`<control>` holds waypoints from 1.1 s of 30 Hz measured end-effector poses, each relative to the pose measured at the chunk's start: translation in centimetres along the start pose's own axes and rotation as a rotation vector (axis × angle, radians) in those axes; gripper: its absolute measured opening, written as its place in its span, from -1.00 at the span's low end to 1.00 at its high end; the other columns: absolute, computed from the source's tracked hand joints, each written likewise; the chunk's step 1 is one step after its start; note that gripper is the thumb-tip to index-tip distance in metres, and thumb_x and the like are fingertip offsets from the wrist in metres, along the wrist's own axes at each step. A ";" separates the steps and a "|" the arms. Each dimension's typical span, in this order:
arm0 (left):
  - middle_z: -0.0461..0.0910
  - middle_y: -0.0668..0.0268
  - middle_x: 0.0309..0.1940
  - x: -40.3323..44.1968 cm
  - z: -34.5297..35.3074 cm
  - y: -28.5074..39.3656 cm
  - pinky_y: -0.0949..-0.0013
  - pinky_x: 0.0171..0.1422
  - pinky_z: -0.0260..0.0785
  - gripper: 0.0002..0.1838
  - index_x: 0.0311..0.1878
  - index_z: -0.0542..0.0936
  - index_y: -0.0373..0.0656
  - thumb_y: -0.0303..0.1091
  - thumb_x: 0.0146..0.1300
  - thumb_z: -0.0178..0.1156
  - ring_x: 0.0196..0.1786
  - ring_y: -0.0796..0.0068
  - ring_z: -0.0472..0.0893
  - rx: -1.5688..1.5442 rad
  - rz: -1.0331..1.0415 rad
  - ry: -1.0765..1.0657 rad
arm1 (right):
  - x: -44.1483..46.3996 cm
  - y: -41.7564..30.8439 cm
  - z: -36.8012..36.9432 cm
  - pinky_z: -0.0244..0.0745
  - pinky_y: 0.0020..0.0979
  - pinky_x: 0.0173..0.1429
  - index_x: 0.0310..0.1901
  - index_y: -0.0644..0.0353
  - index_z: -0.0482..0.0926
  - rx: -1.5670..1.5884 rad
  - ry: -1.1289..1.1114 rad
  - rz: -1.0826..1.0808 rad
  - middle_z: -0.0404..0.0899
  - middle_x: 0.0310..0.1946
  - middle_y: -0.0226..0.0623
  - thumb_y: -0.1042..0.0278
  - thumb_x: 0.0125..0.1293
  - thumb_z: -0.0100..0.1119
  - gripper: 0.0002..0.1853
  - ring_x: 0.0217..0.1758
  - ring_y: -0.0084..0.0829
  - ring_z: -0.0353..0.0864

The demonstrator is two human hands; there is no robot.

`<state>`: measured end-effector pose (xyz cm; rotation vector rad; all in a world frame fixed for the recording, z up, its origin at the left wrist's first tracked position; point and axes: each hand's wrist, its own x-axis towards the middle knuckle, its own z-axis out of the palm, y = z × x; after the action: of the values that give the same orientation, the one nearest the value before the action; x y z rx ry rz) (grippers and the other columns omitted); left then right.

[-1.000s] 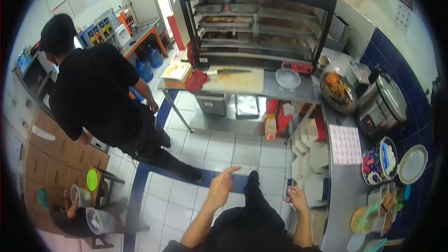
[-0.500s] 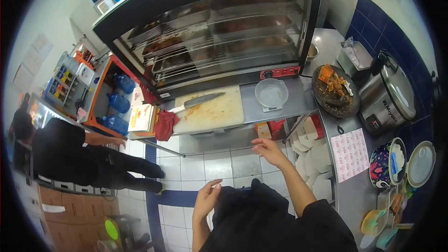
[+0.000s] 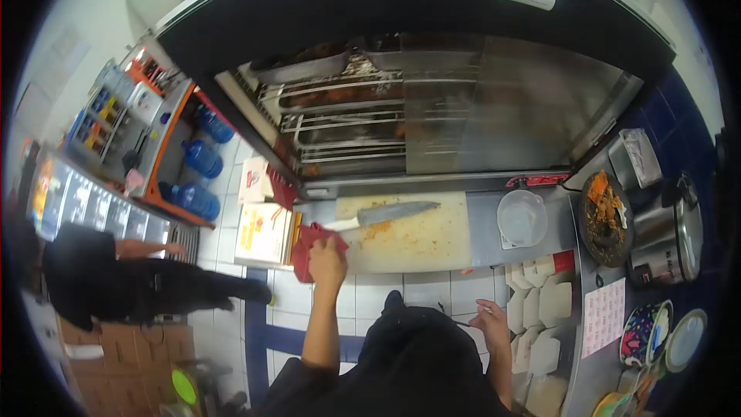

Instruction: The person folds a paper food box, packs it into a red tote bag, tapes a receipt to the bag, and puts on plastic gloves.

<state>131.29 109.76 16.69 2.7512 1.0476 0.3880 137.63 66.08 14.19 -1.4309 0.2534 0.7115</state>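
Observation:
My left hand (image 3: 328, 261) is on a crumpled red cloth (image 3: 305, 251), its fingers curled onto the fabric at the counter's front edge. Beside the cloth lies a large knife (image 3: 397, 212) with a white handle, across a stained cutting board (image 3: 432, 243). My right hand (image 3: 494, 320) hangs low in front of me with its fingers apart and nothing in them. To the left of the cloth stand stacked printed boxes (image 3: 262, 232).
A glass-fronted food warmer (image 3: 444, 108) rises behind the board. A clear plastic bowl (image 3: 522, 218), a stone mortar (image 3: 606, 224) with food and a steel cooker (image 3: 664, 235) stand to the right. Folded cartons (image 3: 532, 324) fill a lower shelf. Another person (image 3: 139, 274) stands at left.
My left hand has reached forward onto the red cloth. My right hand has drawn down and to the right. The view has moved closer to the warmer.

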 end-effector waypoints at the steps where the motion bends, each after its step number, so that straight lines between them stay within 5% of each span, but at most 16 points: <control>1: 0.52 0.01 0.10 1.5 -0.3 -0.4 -0.15 0.03 0.51 -0.59 0.08 0.62 0.04 -0.09 0.19 0.37 0.17 -0.14 0.56 0.029 -0.132 -0.119 | -0.1 -0.2 0.4 0.64 -0.38 -0.16 0.17 0.22 0.57 0.036 0.094 -0.005 0.60 -0.41 -0.35 0.30 0.50 0.20 -0.69 -0.34 -0.46 0.67; 3: 0.58 0.02 0.04 2.5 3.2 -3.9 -0.16 0.05 0.50 -0.52 0.18 0.55 0.05 -0.04 0.23 0.31 0.07 -0.12 0.61 0.146 -0.113 -0.154 | 0.1 -2.0 1.7 0.64 -0.39 -0.12 0.18 0.24 0.55 0.063 0.192 -0.033 0.66 -0.30 -0.29 0.28 0.50 0.20 -0.67 -0.25 -0.46 0.68; 4: 0.61 -0.10 0.09 3.2 3.6 -4.5 -0.13 0.16 0.47 -0.34 0.34 0.42 -0.04 -0.08 0.18 0.35 0.14 -0.20 0.61 -0.034 -0.105 -0.207 | 0.1 -2.6 2.2 0.63 -0.39 -0.11 0.18 0.24 0.55 0.096 0.227 -0.060 0.67 -0.28 -0.27 0.27 0.50 0.20 -0.67 -0.24 -0.46 0.68; 6: 0.66 -0.07 0.03 3.3 5.8 -5.4 -0.09 0.09 0.48 -0.29 0.43 0.34 -0.09 -0.34 0.17 0.29 0.06 -0.16 0.66 -0.152 -0.068 0.017 | -0.7 -1.8 2.4 0.63 -0.39 -0.09 0.18 0.25 0.55 0.128 0.291 -0.117 0.69 -0.24 -0.24 0.26 0.50 0.20 -0.67 -0.23 -0.46 0.69; 7: 0.66 -0.08 0.03 3.4 2.3 -2.5 -0.05 0.11 0.48 -0.31 0.43 0.33 -0.15 -0.38 0.19 0.25 0.09 -0.16 0.65 -0.238 -0.257 -0.156 | -0.6 -1.4 2.5 0.63 -0.40 -0.09 0.18 0.26 0.56 0.118 0.299 -0.144 0.70 -0.23 -0.23 0.26 0.50 0.19 -0.67 -0.23 -0.46 0.69; 10: 0.67 -0.05 0.04 2.8 8.4 -7.8 0.03 0.09 0.49 -0.50 0.36 0.41 -0.21 -0.40 0.36 0.16 0.05 -0.07 0.68 -0.303 -0.179 0.100 | 1.0 -3.2 2.1 0.61 -0.42 -0.11 0.15 0.27 0.58 -0.080 0.275 -0.187 0.70 -0.22 -0.28 0.26 0.52 0.15 -0.69 -0.24 -0.48 0.68; 12: 0.66 -0.08 0.00 2.9 7.7 -8.3 0.03 0.06 0.48 -0.51 0.30 0.46 -0.24 -0.29 0.35 0.24 0.00 -0.11 0.67 -0.346 -0.166 0.129 | 0.5 -11.0 3.5 0.57 -0.45 -0.04 0.18 0.27 0.57 -0.307 0.137 -0.262 0.69 -0.21 -0.31 0.27 0.48 0.23 -0.65 -0.18 -0.52 0.64; 13: 0.65 -0.11 -0.03 3.4 4.8 -5.8 0.01 0.06 0.48 -0.53 0.26 0.48 -0.27 -0.35 0.31 0.21 0.01 -0.15 0.65 -0.277 -0.359 0.014 | 0.6 -13.8 3.6 0.56 -0.44 0.00 0.17 0.28 0.58 -0.430 0.108 -0.393 0.70 -0.18 -0.33 0.29 0.45 0.27 -0.65 -0.13 -0.53 0.63; 15: 0.71 0.05 -0.18 3.7 2.5 -5.3 0.06 -0.20 0.51 -0.70 -0.05 0.63 -0.19 -0.14 0.40 0.24 -0.25 0.01 0.68 -0.272 -0.324 0.013 | -3.0 -25.3 8.5 0.55 -0.45 -0.03 0.12 0.24 0.62 -0.540 0.126 -0.680 0.71 -0.21 -0.33 0.37 0.34 0.36 -0.65 -0.16 -0.54 0.65; 18: 0.67 -0.11 -0.27 3.5 7.4 -8.3 -0.08 -0.17 0.47 -0.64 0.02 0.53 -0.26 -0.12 0.45 0.12 -0.25 -0.17 0.64 -0.343 -0.298 0.099 | -7.2 -37.8 16.0 0.57 -0.42 -0.08 0.04 0.21 0.68 -0.676 0.115 -1.186 0.73 -0.31 -0.33 0.43 0.21 0.42 -0.66 -0.24 -0.49 0.68; 21: 0.65 -0.13 -0.27 3.3 1.7 -6.0 -0.11 -0.16 0.46 -0.64 0.12 0.49 -0.26 -0.21 0.40 0.08 -0.22 -0.24 0.62 -0.354 -0.388 -0.059 | -9.7 -48.4 23.5 0.51 -0.33 -0.23 -0.19 0.17 0.72 -0.943 0.162 -1.657 0.71 -0.42 -0.31 0.43 0.20 0.38 -0.85 -0.38 -0.37 0.66; 24: 0.64 -0.19 -0.22 2.7 0.8 -6.3 -0.14 -0.05 0.44 -0.48 0.31 0.41 -0.27 -0.20 0.38 0.07 -0.16 -0.28 0.61 -0.446 -0.309 0.015 | -6.4 -59.3 29.3 0.52 -0.16 -0.13 -0.26 0.17 0.71 -1.079 0.587 -1.899 0.72 -0.35 -0.13 0.29 0.37 0.23 -0.84 -0.25 -0.05 0.68; 26: 0.64 -0.21 -0.23 2.6 2.8 -7.6 -0.15 -0.06 0.43 -0.49 0.29 0.41 -0.33 -0.24 0.36 0.07 -0.16 -0.29 0.61 -0.494 -0.243 0.077 | -3.1 -66.1 29.8 0.53 -0.06 -0.06 -0.16 0.17 0.72 -1.370 0.821 -1.733 0.73 -0.26 -0.05 0.20 0.38 0.23 -0.78 -0.15 0.01 0.70; 28: 0.64 -0.22 -0.25 2.6 4.0 -8.4 -0.15 -0.08 0.43 -0.51 0.27 0.42 -0.35 -0.29 0.33 0.10 -0.18 -0.30 0.61 -0.521 -0.228 0.113 | 1.3 -70.5 28.6 0.55 -0.08 -0.07 -0.25 0.22 0.73 -1.314 1.054 -1.657 0.74 -0.31 -0.04 0.08 0.32 0.32 -0.68 -0.17 0.01 0.72; 31: 0.64 -0.21 -0.24 2.4 1.3 -7.6 -0.13 -0.08 0.45 -0.52 0.26 0.43 -0.34 -0.30 0.33 0.10 -0.18 -0.29 0.61 -0.526 -0.262 0.049 | 1.5 -73.8 28.0 0.56 -0.10 -0.10 -0.37 0.25 0.72 -1.489 0.694 -0.895 0.74 -0.37 -0.05 -0.05 0.24 0.41 -0.57 -0.20 -0.01 0.73; 33: 0.64 -0.20 -0.23 2.5 1.1 -7.8 -0.13 -0.06 0.45 -0.52 0.25 0.44 -0.33 -0.29 0.33 0.11 -0.17 -0.28 0.62 -0.519 -0.255 0.088 | 4.3 -75.1 25.7 0.56 -0.11 -0.11 -0.39 0.26 0.72 -1.450 0.688 -1.045 0.74 -0.39 -0.04 -0.10 0.19 0.45 -0.53 -0.20 -0.03 0.73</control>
<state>128.53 117.10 14.11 2.1352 1.1117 0.6411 178.38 93.48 76.66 -2.7621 -0.6311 -0.7131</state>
